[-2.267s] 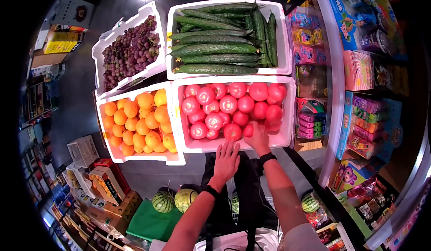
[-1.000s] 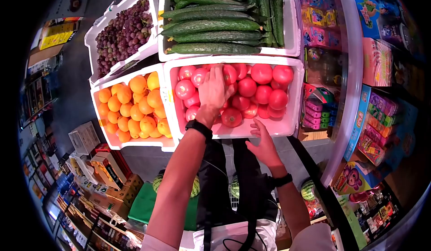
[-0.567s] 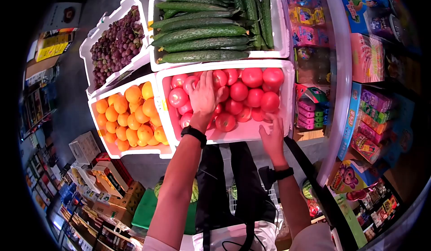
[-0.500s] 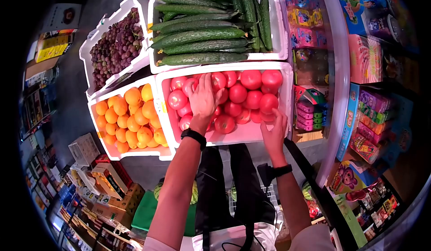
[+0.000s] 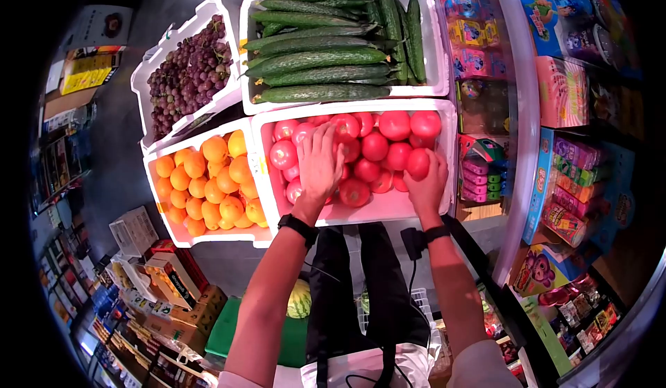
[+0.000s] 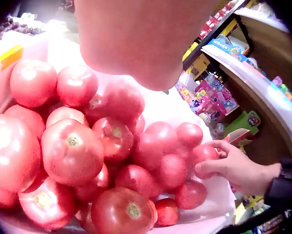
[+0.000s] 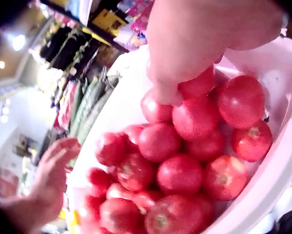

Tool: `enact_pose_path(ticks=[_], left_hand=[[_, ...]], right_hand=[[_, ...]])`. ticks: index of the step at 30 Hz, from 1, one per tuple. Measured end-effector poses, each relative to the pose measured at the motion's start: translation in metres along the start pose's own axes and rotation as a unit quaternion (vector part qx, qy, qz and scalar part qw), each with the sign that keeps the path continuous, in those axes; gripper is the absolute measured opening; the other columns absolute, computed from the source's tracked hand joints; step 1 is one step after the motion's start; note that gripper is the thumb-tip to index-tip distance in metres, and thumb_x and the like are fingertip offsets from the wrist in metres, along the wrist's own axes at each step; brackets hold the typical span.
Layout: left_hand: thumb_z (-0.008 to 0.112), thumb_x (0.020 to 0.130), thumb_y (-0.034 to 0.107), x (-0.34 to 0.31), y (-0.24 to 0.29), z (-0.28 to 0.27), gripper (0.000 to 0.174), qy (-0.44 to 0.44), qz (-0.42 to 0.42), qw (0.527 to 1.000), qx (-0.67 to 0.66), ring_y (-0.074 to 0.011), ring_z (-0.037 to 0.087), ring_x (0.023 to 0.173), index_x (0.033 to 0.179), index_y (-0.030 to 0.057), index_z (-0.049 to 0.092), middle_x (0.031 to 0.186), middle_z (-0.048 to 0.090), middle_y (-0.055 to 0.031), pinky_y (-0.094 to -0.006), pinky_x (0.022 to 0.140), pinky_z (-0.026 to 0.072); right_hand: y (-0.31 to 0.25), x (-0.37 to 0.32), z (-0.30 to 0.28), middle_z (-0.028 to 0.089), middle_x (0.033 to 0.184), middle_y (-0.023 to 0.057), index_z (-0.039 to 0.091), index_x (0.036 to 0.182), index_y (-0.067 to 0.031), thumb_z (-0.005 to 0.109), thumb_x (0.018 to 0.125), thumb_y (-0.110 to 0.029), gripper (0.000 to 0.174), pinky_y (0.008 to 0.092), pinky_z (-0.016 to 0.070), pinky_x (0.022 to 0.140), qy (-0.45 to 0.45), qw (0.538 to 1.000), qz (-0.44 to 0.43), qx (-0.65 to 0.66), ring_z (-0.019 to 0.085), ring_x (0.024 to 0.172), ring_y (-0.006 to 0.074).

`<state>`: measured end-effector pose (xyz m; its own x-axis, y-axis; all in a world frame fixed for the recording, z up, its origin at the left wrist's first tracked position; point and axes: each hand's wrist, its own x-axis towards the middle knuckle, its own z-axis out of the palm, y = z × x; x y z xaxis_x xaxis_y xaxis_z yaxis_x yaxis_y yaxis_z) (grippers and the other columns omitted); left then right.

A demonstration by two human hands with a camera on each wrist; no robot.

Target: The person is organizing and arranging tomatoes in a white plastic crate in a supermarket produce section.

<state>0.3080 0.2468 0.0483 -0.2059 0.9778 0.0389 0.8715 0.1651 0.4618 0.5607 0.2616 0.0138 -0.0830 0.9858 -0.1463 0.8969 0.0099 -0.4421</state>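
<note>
Red tomatoes (image 5: 374,146) lie piled in a white foam box (image 5: 388,214). My left hand (image 5: 319,169) rests over the tomatoes at the box's left part, fingers extended and pointing away; what its palm touches is hidden. At the right side, my right hand (image 5: 429,187) has its fingers and thumb round a tomato (image 5: 417,164). In the left wrist view the right hand (image 6: 239,168) pinches that tomato (image 6: 204,154) at the pile's edge. The right wrist view shows the left hand (image 7: 46,183) raised at the left, and tomatoes (image 7: 180,174) below the right hand (image 7: 199,44).
Cucumbers (image 5: 319,62) fill a box beyond the tomatoes, grapes (image 5: 187,76) a box at the far left, and oranges (image 5: 208,180) the box at left. Shelves with packaged goods (image 5: 562,93) stand on the right. A watermelon (image 5: 299,300) and a green cover (image 5: 232,332) are below.
My left hand moved from the box's front edge onto the tomatoes. My right hand let go of a front tomato, drew back, then reached right and closed round another tomato.
</note>
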Motion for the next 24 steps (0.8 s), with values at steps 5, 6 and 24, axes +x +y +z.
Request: enact_pose_path(ticks=[5, 6, 24], left_hand=[[0.061, 0.081, 0.006, -0.028, 0.021, -0.006, 0.053, -0.006, 0.046, 0.982, -0.184, -0.038, 0.05, 0.125, 0.134, 0.0025, 0.053, 0.136, 0.053, -0.0191, -0.0468, 0.105, 0.0399], [0.065, 0.079, 0.007, -0.037, 0.027, -0.006, 0.057, -0.05, 0.04, 0.963, -0.262, -0.0393, 0.05, 0.127, 0.134, 0.0009, 0.052, 0.137, 0.052, -0.0204, -0.0474, 0.106, 0.041], [0.084, 0.071, 0.033, -0.079, 0.023, 0.007, 0.076, -0.084, 0.055, 0.983, -0.156, -0.0391, 0.06, 0.111, 0.132, 0.0007, 0.054, 0.13, 0.059, -0.0194, -0.0457, 0.096, 0.047]], right_hand=[[-0.01, -0.037, -0.036, 0.054, 0.136, 0.0128, 0.045, 0.143, -0.0035, 0.071, 0.084, -0.021, 0.066, 0.0382, 0.0449, 0.106, -0.094, 0.788, 0.187, 0.579, 0.055, 0.125, 0.0276], [-0.015, -0.043, -0.044, 0.054, 0.136, 0.0109, 0.042, 0.145, -0.0033, 0.067, 0.088, -0.03, 0.068, 0.0355, 0.0484, 0.102, -0.158, 0.655, 0.241, 0.698, 0.058, 0.122, 0.0258], [-0.053, -0.086, -0.01, 0.058, 0.132, 0.0127, 0.045, 0.142, 0.0002, 0.059, 0.102, -0.024, 0.049, 0.033, 0.0462, 0.102, -0.203, 0.727, 0.283, 0.592, 0.058, 0.118, 0.0189]])
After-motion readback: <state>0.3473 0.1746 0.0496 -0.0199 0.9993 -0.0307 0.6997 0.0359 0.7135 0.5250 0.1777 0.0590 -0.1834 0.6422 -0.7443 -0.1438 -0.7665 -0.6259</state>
